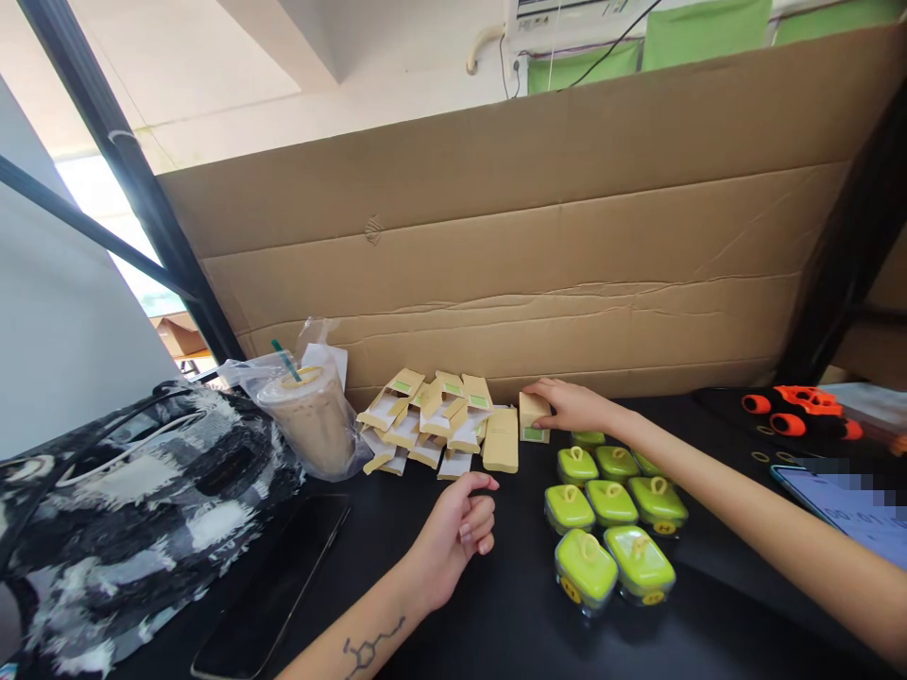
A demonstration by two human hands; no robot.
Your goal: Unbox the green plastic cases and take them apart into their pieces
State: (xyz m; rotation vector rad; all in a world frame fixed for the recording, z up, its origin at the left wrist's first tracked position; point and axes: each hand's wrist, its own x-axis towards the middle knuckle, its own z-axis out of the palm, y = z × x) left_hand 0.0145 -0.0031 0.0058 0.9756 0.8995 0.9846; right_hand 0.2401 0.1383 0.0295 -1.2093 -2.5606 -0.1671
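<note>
My right hand (573, 406) reaches to the back of the black table (510, 604) and grips a small tan box with a green label (533, 417) that stands by the cardboard wall. Left of it lies a pile of several tan boxes (432, 420), one larger one (501, 440) lying flat at the pile's right edge. My left hand (459, 531) rests on the table in front of the pile, fingers loosely curled, holding nothing. Several clear cases with green lids (609, 515) sit in rows to the right of my left hand.
A big cardboard sheet (539, 246) walls off the back. An iced drink in a plastic bag (312, 420) stands left of the boxes. A black-and-white bag (134, 510) and a dark phone (273, 586) lie at the left. An orange-black tool (800, 411) and a lit screen (850, 505) are at the right.
</note>
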